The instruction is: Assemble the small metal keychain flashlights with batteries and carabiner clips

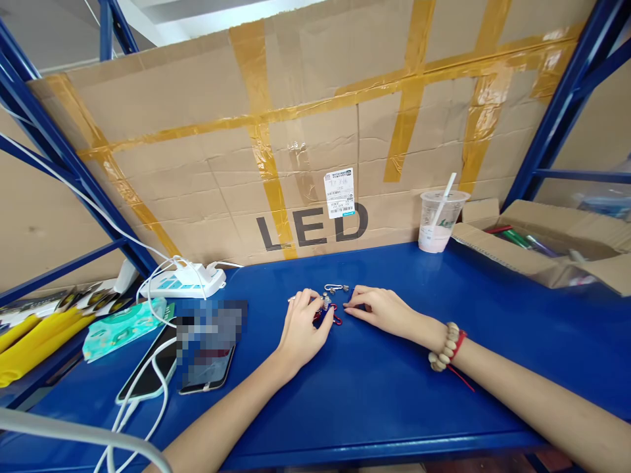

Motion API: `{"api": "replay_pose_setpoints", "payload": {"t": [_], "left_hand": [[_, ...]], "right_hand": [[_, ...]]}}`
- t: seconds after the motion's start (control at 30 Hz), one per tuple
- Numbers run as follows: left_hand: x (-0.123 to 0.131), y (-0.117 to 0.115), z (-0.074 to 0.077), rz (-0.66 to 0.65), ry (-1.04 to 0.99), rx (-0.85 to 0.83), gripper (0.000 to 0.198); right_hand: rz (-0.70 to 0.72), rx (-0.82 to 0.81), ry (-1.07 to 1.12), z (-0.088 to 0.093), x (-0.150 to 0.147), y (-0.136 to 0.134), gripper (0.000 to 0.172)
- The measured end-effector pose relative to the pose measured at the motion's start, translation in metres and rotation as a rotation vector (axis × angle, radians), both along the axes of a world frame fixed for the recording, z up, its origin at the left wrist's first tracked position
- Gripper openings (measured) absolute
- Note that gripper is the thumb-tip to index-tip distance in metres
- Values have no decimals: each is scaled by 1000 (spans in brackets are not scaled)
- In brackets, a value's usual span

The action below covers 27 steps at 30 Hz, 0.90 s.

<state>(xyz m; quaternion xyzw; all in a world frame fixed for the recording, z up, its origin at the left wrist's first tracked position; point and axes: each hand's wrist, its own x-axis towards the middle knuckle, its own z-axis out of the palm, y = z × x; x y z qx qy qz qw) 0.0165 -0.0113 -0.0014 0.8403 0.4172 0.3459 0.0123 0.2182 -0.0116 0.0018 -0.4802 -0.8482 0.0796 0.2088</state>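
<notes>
Both my hands rest on the blue shelf top (394, 387), meeting at a small cluster of clips. My left hand (303, 328) has its fingers curled over a red carabiner (335, 318) and a small silver piece (326, 302). My right hand (377, 307) lies palm down, its fingertips pinched at the same red carabiner from the right. A bead bracelet and red cord sit on my right wrist (446, 345). A silver carabiner (336, 288) lies loose just beyond the fingers.
Two phones (158, 368) with a white cable lie at the left, beside a wipes pack (125, 325) and a white power strip (185, 281). A plastic cup with straw (438, 220) and an open cardboard box (542, 253) stand at the right. A taped cardboard sheet (305, 131) forms the back wall.
</notes>
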Motion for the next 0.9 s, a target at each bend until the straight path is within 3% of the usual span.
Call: {"api": "replay_pose_setpoints", "payload": {"t": [0.3, 0.9], "left_hand": [[-2, 0, 3, 4, 17, 91, 16], [-1, 0, 1, 44, 37, 72, 15]], "right_hand": [[9, -2, -4, -1, 1, 0, 29], [9, 0, -7, 0, 0, 0, 29]]}}
